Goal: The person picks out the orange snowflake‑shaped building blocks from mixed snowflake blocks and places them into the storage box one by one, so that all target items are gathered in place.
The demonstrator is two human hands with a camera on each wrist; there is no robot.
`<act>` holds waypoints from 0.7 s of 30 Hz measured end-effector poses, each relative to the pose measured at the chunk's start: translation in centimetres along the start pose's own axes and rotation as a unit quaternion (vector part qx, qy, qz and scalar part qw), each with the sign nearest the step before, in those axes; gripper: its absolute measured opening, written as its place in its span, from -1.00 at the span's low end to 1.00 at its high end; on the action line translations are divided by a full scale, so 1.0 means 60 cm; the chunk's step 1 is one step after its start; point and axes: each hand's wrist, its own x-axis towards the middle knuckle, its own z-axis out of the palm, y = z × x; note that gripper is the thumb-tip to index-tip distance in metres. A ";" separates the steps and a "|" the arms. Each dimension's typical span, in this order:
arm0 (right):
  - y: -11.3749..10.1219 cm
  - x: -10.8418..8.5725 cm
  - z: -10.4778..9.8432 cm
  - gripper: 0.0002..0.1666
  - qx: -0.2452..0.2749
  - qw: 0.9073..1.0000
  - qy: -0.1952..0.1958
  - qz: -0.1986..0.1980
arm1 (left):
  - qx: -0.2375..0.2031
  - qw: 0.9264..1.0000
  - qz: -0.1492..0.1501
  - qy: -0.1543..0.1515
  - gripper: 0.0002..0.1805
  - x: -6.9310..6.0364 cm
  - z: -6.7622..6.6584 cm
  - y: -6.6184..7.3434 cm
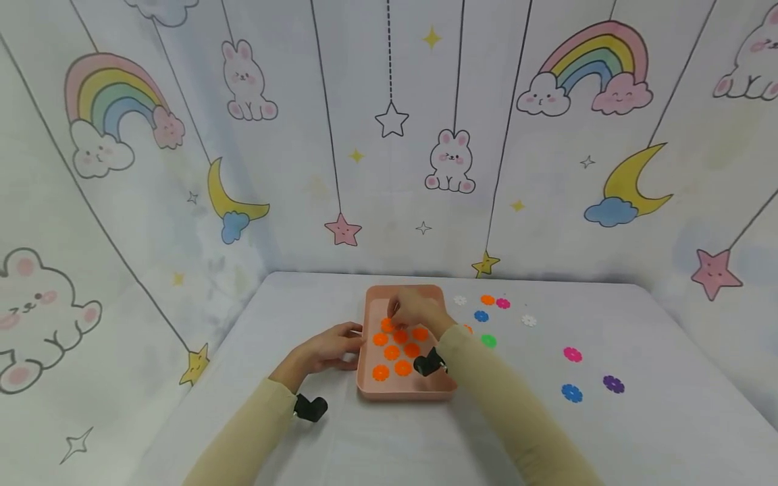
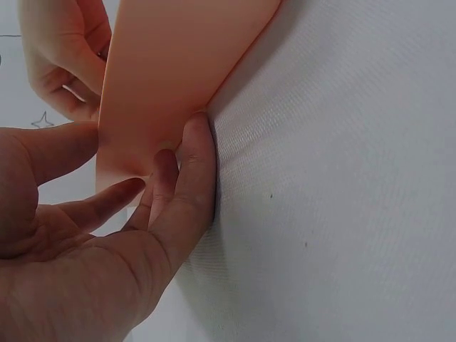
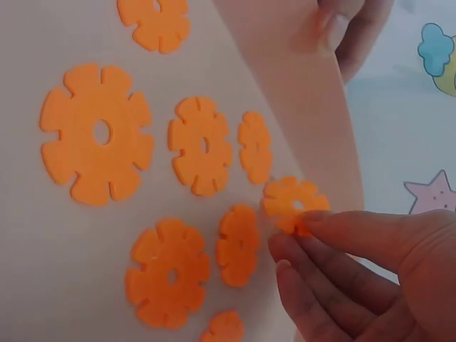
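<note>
A shallow pink tray [image 1: 408, 397] holds several orange notched interlocking discs [image 1: 392, 353], each round with a hole in its middle. My left hand [image 1: 331, 347] grips the tray's left wall. In the left wrist view, the fingers of that left hand [image 2: 135, 235] lie against the outer wall [image 2: 178, 64], with the thumb at the rim. Above the tray's far part, my right hand [image 1: 416, 310] pinches an orange disc [image 3: 285, 199] between thumb and fingers. Other orange discs [image 3: 96, 135] lie flat on the tray floor beside it.
Right of the tray, loose discs are scattered on the white table [image 1: 523, 418]: blue [image 1: 572, 393], purple [image 1: 614, 384], pink [image 1: 573, 354], green [image 1: 489, 341], white [image 1: 529, 320] and orange [image 1: 487, 300]. A cartoon-printed cloth [image 1: 292, 169] hangs behind.
</note>
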 end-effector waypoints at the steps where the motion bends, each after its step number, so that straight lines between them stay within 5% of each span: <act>1: 0.000 0.001 0.002 -0.96 -0.010 1.000 0.003 0.002 | 0.003 1.000 0.000 0.000 -0.46 0.000 0.000 0.000; 21: -0.008 -0.004 0.009 -0.96 -0.056 0.997 0.021 0.049 | 0.002 1.000 0.001 -0.003 -0.45 -0.002 0.001 0.003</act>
